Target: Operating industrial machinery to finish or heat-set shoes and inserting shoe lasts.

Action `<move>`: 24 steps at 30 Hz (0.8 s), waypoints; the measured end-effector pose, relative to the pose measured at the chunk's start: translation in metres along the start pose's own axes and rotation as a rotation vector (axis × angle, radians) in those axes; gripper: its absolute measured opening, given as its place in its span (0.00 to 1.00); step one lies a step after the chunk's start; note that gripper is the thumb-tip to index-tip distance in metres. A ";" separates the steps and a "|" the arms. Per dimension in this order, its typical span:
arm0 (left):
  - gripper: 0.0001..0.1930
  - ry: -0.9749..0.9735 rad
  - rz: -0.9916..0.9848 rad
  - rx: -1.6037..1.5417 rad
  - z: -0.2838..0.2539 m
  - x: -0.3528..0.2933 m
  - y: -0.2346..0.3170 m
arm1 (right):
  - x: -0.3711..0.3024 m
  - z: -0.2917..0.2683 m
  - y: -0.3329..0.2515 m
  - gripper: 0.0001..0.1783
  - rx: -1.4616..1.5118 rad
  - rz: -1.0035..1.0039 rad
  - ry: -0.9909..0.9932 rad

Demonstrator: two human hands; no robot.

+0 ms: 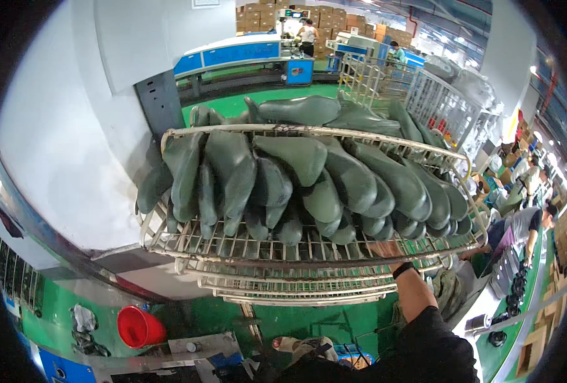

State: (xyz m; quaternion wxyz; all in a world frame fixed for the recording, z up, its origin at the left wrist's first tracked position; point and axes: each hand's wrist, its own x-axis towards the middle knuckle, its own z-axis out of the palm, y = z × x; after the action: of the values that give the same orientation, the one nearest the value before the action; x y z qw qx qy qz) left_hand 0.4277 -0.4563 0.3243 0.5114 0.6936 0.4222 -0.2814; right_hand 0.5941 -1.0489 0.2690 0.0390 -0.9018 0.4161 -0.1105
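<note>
Directly before me stands a cream-coloured wire rack (309, 260) with several tiers. Dark green, boot-shaped rubber pieces (299, 159) are heaped on its upper tier, overlapping, their rounded ends hanging toward me. My right hand (385, 248) is at the front rail of this tier, right of the middle, closed around the wire edge. Its fingers are partly hidden by the rail and the green pieces. A dark band circles that wrist, and a black sleeve covers the forearm. My left hand is out of view.
A white pillar (72, 127) rises close on the left. On the green floor sits a red bucket (141, 326). At right, a person (520, 230) bends over a long workbench holding dark goods. Behind the rack are another wire cart (446, 105) and blue-and-white machines (242, 53).
</note>
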 end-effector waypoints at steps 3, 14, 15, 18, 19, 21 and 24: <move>0.30 0.023 0.131 -0.152 -0.013 -0.023 0.008 | 0.003 0.047 0.083 0.25 -0.169 0.021 -0.106; 0.31 0.832 0.186 -0.508 -0.141 -0.044 -0.515 | -0.142 0.028 -0.176 0.13 0.242 -0.505 -0.088; 0.31 0.806 0.460 -1.146 -0.124 -0.033 -0.519 | -0.200 -0.001 -0.207 0.12 0.539 -0.699 -0.167; 0.27 0.993 0.430 -1.053 -0.144 -0.084 -0.475 | -0.343 -0.017 -0.262 0.07 0.903 -1.385 -0.667; 0.25 1.009 0.361 -1.089 -0.145 -0.098 -0.458 | -0.388 -0.040 -0.281 0.07 0.883 -1.634 -0.786; 0.20 1.056 0.188 -0.950 -0.156 -0.111 -0.433 | -0.469 -0.093 -0.321 0.11 0.969 -1.935 -0.900; 0.23 1.135 -0.325 -0.328 -0.148 -0.083 -0.530 | -0.591 -0.166 -0.364 0.13 1.322 -2.106 -0.797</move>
State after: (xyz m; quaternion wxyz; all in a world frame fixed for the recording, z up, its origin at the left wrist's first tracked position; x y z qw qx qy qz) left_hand -0.0814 -0.2773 0.1898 0.2573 0.5742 0.7669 0.1259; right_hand 0.4534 -0.3603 0.3912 0.4873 -0.5737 -0.6583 0.0028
